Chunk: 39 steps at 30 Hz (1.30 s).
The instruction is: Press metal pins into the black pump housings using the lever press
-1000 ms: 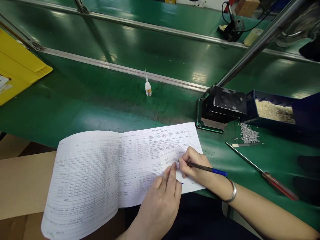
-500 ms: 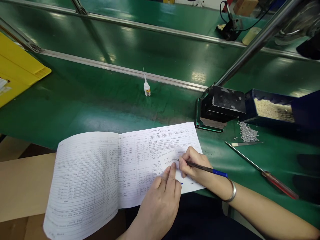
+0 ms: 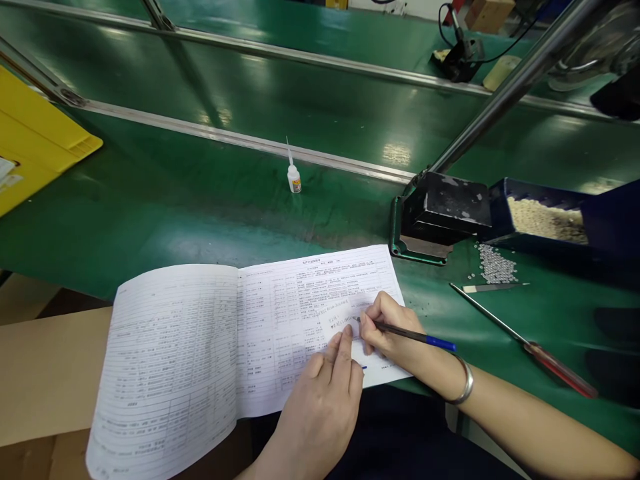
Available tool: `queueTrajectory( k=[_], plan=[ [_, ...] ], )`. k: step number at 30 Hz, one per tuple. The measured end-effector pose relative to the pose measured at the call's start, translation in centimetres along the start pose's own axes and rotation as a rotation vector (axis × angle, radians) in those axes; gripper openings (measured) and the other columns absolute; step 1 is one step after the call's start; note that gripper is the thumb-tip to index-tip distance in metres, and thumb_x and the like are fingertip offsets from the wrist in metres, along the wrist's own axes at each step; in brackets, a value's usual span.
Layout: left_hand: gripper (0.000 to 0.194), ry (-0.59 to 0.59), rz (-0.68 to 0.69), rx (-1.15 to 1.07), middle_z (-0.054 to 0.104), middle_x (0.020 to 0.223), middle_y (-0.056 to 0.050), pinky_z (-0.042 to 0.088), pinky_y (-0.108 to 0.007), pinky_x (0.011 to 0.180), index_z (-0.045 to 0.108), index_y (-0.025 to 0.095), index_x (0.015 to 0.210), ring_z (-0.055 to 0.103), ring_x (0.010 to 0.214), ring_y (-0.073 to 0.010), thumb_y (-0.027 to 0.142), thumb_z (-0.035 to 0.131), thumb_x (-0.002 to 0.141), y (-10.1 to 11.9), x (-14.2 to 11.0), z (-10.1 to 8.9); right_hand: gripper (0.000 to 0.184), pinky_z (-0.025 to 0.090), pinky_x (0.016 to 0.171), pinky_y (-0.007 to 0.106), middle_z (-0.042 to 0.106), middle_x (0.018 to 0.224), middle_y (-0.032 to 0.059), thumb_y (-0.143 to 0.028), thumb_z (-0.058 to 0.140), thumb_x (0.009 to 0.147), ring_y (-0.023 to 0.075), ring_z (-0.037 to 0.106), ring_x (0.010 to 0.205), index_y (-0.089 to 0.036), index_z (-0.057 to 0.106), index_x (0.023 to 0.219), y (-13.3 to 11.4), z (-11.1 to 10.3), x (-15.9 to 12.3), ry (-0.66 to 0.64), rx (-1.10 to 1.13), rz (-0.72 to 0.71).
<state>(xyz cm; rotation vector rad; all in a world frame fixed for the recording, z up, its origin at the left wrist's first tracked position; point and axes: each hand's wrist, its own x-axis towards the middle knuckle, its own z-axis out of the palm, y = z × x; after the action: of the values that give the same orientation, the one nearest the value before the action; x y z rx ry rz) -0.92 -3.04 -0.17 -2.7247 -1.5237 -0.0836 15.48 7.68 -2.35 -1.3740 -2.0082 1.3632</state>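
A pen (image 3: 413,335) with a dark barrel and blue end is pinched in my right hand (image 3: 391,327). Its tip touches a small white slip (image 3: 330,318) bearing handwritten lines. My left hand (image 3: 325,400) lies on the slip's lower edge, fingers stretched out and pressing it down. Beneath the slip is an open booklet (image 3: 265,333) of printed tables. Its left page (image 3: 170,360) curls up and hangs past the bench edge. A short blue mark or object, too small to name, shows just right of my left fingers.
A small white dropper bottle (image 3: 295,180) stands on the green bench (image 3: 200,220). To the right are a black block (image 3: 447,203) at a metal pole, a dark blue bin (image 3: 547,220) of pale pellets, clear beads (image 3: 495,265), tweezers (image 3: 493,288) and a screwdriver (image 3: 555,367). A yellow bin (image 3: 45,133) stands left.
My right hand and the pen tip have shifted slightly right along the handwritten line. My left hand stays in place on the slip.
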Motion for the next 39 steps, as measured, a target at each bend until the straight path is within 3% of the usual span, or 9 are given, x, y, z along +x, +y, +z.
queueTrajectory(
  k=[39],
  plan=[
    [0.023, 0.034, -0.010, -0.017, 0.059, 0.138, -0.025, 0.051, -0.037, 0.086, 0.063, 0.009, 0.103, 0.060, 0.127, -0.0323, 0.012, 0.042, 0.094, 0.10, -0.26, 0.51, 0.020, 0.044, 0.045, 0.017, 0.061, 0.051, -0.0075, -0.025, 0.055, 0.093, 0.0088, 0.058, 0.040, -0.024, 0.040, 0.080, 0.26, 0.02, -0.23, 0.036, 0.032, -0.036]
  ],
)
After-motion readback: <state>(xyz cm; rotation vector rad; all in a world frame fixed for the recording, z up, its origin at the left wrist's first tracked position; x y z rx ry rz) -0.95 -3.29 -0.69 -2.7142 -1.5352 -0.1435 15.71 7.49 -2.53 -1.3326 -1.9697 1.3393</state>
